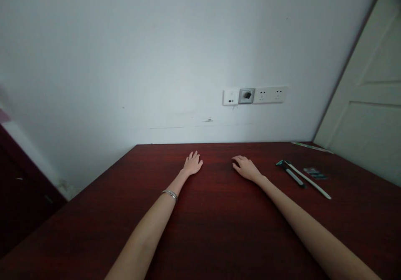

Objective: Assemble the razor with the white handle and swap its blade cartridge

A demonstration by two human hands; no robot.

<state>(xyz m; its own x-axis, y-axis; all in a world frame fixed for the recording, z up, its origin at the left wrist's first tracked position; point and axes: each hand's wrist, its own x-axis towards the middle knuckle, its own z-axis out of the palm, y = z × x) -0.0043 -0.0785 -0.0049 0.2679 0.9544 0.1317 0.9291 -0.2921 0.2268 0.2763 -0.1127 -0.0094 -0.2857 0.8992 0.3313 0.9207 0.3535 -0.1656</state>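
Note:
Both of my arms stretch out over a dark red wooden table (219, 213). My left hand (192, 164) lies flat on the wood, palm down, fingers stretched forward and holding nothing; a silver bracelet (170, 194) sits on that wrist. My right hand (246, 167) rests palm down a little to the right, fingers loosely curved toward the left, also with nothing in it. To the right of my right hand lie a razor (290, 172) with a teal head and a white toothbrush (308, 179), side by side, about a hand's width away.
A small dark packet (315, 173) lies right of the toothbrush, and a thin pale strip (310, 147) lies at the table's far right corner. Wall sockets (254, 95) sit above the table. A white door (369, 104) stands at right, dark furniture (19, 188) at left.

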